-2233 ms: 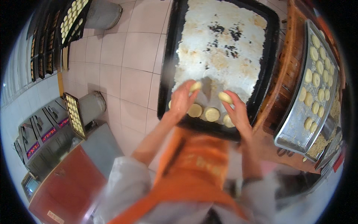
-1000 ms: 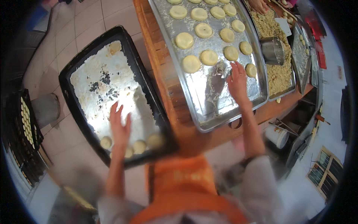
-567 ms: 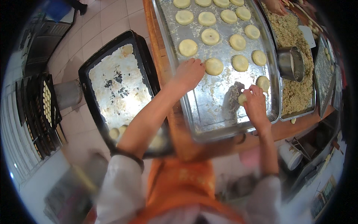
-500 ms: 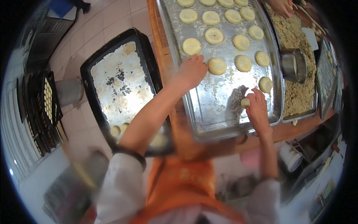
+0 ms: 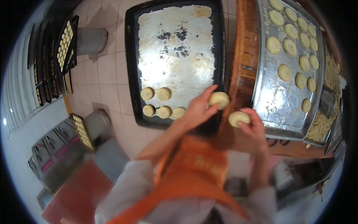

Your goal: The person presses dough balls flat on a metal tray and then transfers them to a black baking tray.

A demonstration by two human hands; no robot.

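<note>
At 9 to 10 o'clock, a dark rack (image 5: 46, 61) stands by the wall. Right of it, toward 12 o'clock, lies the black baking tray (image 5: 133, 48), its long axis running from 12 to 6. Five dough rounds (image 5: 163, 93) lie flat in its 7 o'clock corner, in two rows running 9 to 3.

Near the tray's 4 o'clock edge, the left hand (image 5: 201, 109) points to about 2 o'clock. Its thumb and forefinger, parted about the round's breadth, grip the left-hand round (image 5: 219, 100), whose broad face is turned up.

Just beyond, the right-hand round (image 5: 238, 118) is between the two trays, near the counter (image 5: 244, 48), slightly longer from 9 to 3. The right hand (image 5: 256, 128) points toward 11 o'clock, fingers bent around the round's right side, thumb below.

At 2 o'clock, the silver tray (image 5: 272, 115) rests on the counter, long axis roughly 12 to 6, bearing more rounds (image 5: 290, 47).
</note>
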